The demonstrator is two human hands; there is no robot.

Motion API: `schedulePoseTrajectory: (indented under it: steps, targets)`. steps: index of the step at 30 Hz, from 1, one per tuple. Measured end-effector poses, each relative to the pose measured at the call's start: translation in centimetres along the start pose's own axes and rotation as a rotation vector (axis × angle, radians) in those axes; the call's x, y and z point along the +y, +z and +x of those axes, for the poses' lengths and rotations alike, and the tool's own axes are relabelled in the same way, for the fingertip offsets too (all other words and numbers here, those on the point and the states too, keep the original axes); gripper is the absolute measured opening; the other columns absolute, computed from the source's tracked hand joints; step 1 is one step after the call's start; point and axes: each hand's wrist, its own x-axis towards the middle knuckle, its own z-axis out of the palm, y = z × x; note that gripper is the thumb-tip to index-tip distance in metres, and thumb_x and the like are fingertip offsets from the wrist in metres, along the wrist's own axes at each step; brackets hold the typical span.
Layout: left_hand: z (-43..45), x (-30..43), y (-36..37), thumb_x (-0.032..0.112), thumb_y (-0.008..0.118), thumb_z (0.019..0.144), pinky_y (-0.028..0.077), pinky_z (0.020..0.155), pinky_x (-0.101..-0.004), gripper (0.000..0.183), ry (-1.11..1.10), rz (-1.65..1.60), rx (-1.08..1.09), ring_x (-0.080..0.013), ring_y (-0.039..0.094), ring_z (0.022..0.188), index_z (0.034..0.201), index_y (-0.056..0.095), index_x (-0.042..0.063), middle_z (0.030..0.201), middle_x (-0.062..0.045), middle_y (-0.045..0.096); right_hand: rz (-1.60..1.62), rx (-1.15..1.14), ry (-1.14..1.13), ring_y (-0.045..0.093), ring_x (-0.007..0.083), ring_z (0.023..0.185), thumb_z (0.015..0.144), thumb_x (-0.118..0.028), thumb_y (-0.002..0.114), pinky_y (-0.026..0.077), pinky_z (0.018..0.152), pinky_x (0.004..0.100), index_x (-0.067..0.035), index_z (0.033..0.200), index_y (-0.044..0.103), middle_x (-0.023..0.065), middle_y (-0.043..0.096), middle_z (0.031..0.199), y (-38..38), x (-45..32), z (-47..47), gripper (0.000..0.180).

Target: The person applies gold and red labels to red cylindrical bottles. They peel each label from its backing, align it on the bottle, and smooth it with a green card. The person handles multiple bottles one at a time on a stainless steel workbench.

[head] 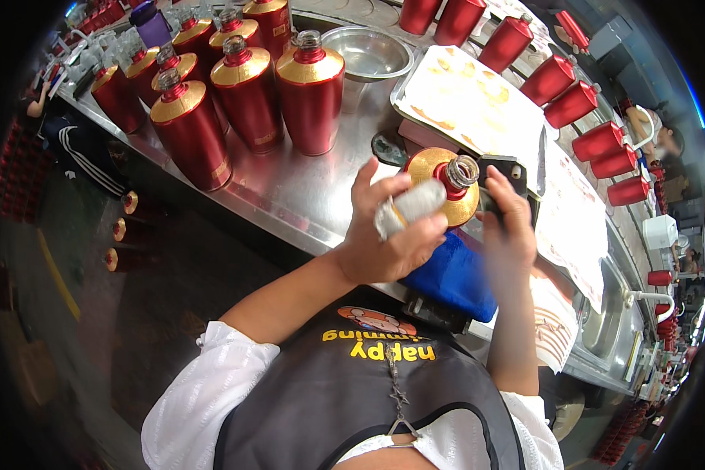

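A red glass bottle with a gold shoulder and an uncapped threaded neck point(432, 170) stands between my two hands. My left hand point(393, 235) is at its near left side, with a finger wrapped in whitish tape or cloth; how firmly it touches the bottle I cannot tell. On the other side my right hand point(508, 226) is raised, fingers apart and slightly blurred, beside the bottle. Below the bottle lies a blue cloth point(452, 276) over a dark fixture. Several similar red and gold bottles point(311, 100) stand upright at the left on the steel table point(270, 194).
A steel bowl point(367, 53) sits behind the bottles. A tray with white decal sheets point(470, 100) is at the right, near a black device point(505, 173). Red bottles point(508, 44) line a conveyor beyond. A sink point(602, 311) lies at far right; other people work farther off.
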Motion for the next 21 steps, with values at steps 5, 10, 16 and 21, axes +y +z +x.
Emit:
schedulePoseTrajectory:
  steps: [5,10,16,21]
  targets:
    - [-0.7,-0.4,-0.4,0.03,0.084,0.075,0.024,0.115,-0.0618,0.072,-0.322,-0.252,-0.004,-0.0439,0.037,0.136,0.134,0.049,0.011,0.136,-0.023,0.049,0.017,-0.157,0.009,0.054,0.0366,0.13,0.09,0.006,0.058,0.044,0.106,0.0381,0.0,0.139,0.052,0.0221,0.054,0.141,2.3,0.0,-1.0,0.05]
    - [4.1,-0.5,0.9,0.043,0.085,0.077,0.046,0.104,-0.0448,0.105,-0.369,-0.48,-0.201,-0.0414,0.056,0.124,0.152,0.024,0.002,0.139,-0.027,0.05,0.027,-0.082,-0.017,0.056,0.0369,0.122,0.093,-0.004,0.063,0.044,0.103,0.0376,0.006,0.145,0.043,0.0246,0.057,0.132,-0.1,-1.7,-1.3,0.057]
    - [8.7,2.2,4.6,0.044,0.071,0.093,0.049,0.099,-0.0323,0.082,-1.018,-1.244,-0.458,-0.0188,0.058,0.117,0.147,0.029,-0.003,0.131,-0.016,0.056,0.071,-0.029,0.25,0.062,0.0346,0.11,0.099,-0.021,0.063,0.047,0.097,0.0364,0.008,0.149,0.038,0.0253,0.062,0.12,-5.8,-2.3,-4.7,0.063]
    - [6.7,3.8,9.0,0.043,0.067,0.095,0.053,0.092,-0.0329,0.068,-1.35,-1.299,-0.544,-0.0176,0.06,0.108,0.137,0.037,-0.001,0.124,-0.015,0.056,0.092,-0.029,0.442,0.063,0.0322,0.109,0.104,-0.03,0.057,0.047,0.096,0.0372,0.008,0.148,0.039,0.0259,0.064,0.12,-5.8,0.3,-7.0,0.061]
